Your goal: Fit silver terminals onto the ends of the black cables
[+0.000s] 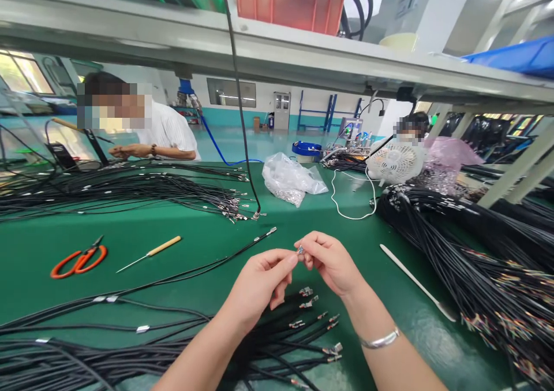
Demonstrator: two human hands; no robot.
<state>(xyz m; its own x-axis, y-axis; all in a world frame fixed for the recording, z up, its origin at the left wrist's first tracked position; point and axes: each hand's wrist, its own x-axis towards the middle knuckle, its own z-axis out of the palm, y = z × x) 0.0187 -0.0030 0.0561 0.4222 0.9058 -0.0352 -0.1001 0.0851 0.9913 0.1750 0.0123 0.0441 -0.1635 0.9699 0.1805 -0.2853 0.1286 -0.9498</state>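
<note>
1. Nearest the camera, the person's two bare forearms [205, 342] come in at 7 o'clock and near 5 o'clock.
2. The broad, smooth green worktop [355, 238] spreads beneath everything handled.
3. A thick bundle of black sheathed cables [437, 238] with coloured wire ends sprawls between 3 and 4 o'clock.
4. Long black cables tipped with silvery metal terminals [108, 356] run from 7 o'clock to 6, passing beneath the left forearm.
5. A crumpled clear plastic bag [292, 177] of small metallic pieces sits near the dial's centre.
6. A round white plastic fan [396, 163] stands at 3 o'clock.
7. The left hand [257, 278], just past 6 o'clock, has its grip closed, thumb against forefinger; the right hand [331, 261], between 4 and 5, pinches likewise, fingertips meeting the left's.
8. Orange-handled metal scissors [79, 262] lie between 8 and 9 o'clock.
9. A slim white stick [411, 276] lies at 4 o'clock.
10. A thin metal awl with a yellow wooden handle [162, 246] lies at 8 o'clock.
11. A silver metal bangle [381, 340] rings the right wrist.
12. The tiny silvery metal piece [300, 250] is held between both hands' fingertips at 5 o'clock, mostly covered.
</note>
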